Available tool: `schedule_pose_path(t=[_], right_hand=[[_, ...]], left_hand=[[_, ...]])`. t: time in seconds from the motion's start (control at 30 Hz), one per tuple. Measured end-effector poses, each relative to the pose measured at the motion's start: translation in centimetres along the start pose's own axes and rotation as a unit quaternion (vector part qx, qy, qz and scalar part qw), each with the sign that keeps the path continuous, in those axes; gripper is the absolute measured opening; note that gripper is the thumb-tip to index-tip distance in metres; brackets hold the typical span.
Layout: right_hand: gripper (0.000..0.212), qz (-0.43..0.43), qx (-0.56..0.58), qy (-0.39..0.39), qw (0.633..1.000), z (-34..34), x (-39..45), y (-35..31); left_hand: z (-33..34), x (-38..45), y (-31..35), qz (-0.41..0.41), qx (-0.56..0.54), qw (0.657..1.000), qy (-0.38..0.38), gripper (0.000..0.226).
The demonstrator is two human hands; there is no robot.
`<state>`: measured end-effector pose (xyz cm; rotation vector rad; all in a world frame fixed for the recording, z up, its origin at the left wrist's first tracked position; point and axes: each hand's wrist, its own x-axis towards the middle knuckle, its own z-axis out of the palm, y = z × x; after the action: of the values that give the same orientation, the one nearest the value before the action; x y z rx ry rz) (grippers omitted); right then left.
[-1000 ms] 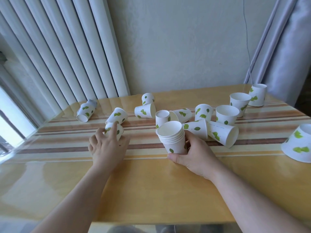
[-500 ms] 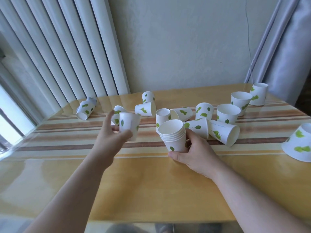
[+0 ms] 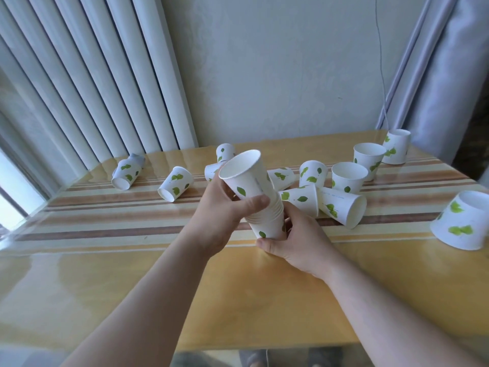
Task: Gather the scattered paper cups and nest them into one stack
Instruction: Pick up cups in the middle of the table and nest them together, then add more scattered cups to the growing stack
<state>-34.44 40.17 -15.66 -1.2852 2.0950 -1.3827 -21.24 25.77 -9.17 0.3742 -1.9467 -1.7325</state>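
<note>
Over the striped desk [image 3: 111, 260], my left hand [image 3: 225, 215] wraps the top cup [image 3: 244, 178], seated in the tilted stack [image 3: 267, 218], while my right hand [image 3: 299, 242] curls round the stack's base. Loose cups [image 3: 176, 183] lie scattered on the desk behind.

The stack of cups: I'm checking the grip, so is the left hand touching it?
Touching. The head view shows the left hand wrapped round the top cup of the stack, thumb across its front.
</note>
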Motion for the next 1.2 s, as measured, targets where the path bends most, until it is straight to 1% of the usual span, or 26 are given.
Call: schedule_pose_path(t=[0.03,0.1,0.17,0.27,0.33,0.43,0.5,0.6,0.67,0.7,0.8,0.9,0.97,1.03,1.1,1.13,1.17,1.2], right_hand=[[0.063,-0.001,0.004,0.0,1.0,0.0,0.0,0.0],[0.063,-0.002,0.006,0.0,1.0,0.0,0.0,-0.1],[0.063,-0.002,0.004,-0.001,1.0,-0.1,-0.1,-0.2],[0.062,0.001,0.007,0.001,1.0,-0.1,-0.1,-0.2],[0.06,0.004,0.003,0.003,1.0,-0.1,-0.2,-0.2],[0.061,0.004,0.004,0.009,1.0,-0.1,-0.3,-0.3],[0.065,-0.001,0.001,0.008,1.0,-0.2,-0.4,-0.4],[0.064,-0.015,-0.024,-0.012,1.0,-0.2,-0.4,-0.5],[0.066,-0.009,-0.037,-0.029,0.999,-0.1,-0.4,-0.3],[0.068,-0.004,-0.049,-0.033,0.998,0.0,-0.4,-0.3],[0.077,-0.01,-0.081,-0.035,0.996,0.3,-0.7,-0.1],[0.066,-0.037,-0.123,-0.028,0.991,0.8,-0.8,0.0],[0.061,-0.043,-0.164,-0.043,0.985,1.0,-0.7,0.0],[0.058,-0.025,-0.193,-0.076,0.978,0.7,-0.3,-0.7],[0.051,0.006,-0.185,-0.098,0.978,-0.1,0.7,-2.0],[0.043,0.016,-0.178,-0.092,0.98,-0.3,1.5,-2.9],[0.036,0.014,-0.176,-0.069,0.982,-0.3,2.4,-3.7],[0.032,-0.006,-0.181,-0.029,0.983,0.0,3.6,-4.5]], left_hand=[[-0.2,0.0,-0.4,-0.012,0.001,1.0,-0.009,0.071],[-0.4,-0.2,-0.7,-0.027,-0.006,1.0,-0.008,0.077],[-0.4,-0.3,-1.1,-0.02,0.002,1.0,-0.004,0.08],[-0.6,-0.6,-1.6,-0.024,0.004,1.0,0.005,0.077],[-0.8,-0.8,-2.1,-0.028,0.005,1.0,-0.008,0.08],[-1.0,-1.2,-2.6,-0.064,0.026,0.997,-0.045,0.089],[-0.8,-1.4,-3.0,-0.076,0.079,0.991,-0.078,0.084],[-0.4,-1.5,-3.5,-0.059,0.164,0.98,-0.097,0.062],[-0.8,-1.6,-3.7,-0.046,0.186,0.979,-0.073,0.05],[-1.4,-1.7,-3.8,-0.043,0.183,0.98,-0.057,0.049],[-4.5,-1.5,-3.3,-0.031,0.148,0.988,0.017,0.058],[-7.8,-1.0,-3.4,-0.025,0.147,0.987,0.067,0.061],[-9.0,-1.0,-4.3,-0.036,0.183,0.978,0.09,0.053],[-9.7,-1.2,-5.4,-0.034,0.212,0.969,0.118,0.04],[-10.2,-1.2,-6.2,-0.022,0.205,0.969,0.139,0.035],[-10.4,-1.1,-6.4,-0.02,0.198,0.969,0.145,0.036],[-10.4,-1.0,-6.5,-0.019,0.193,0.97,0.15,0.037],[-10.4,-0.9,-6.5,-0.02,0.19,0.97,0.151,0.038]])
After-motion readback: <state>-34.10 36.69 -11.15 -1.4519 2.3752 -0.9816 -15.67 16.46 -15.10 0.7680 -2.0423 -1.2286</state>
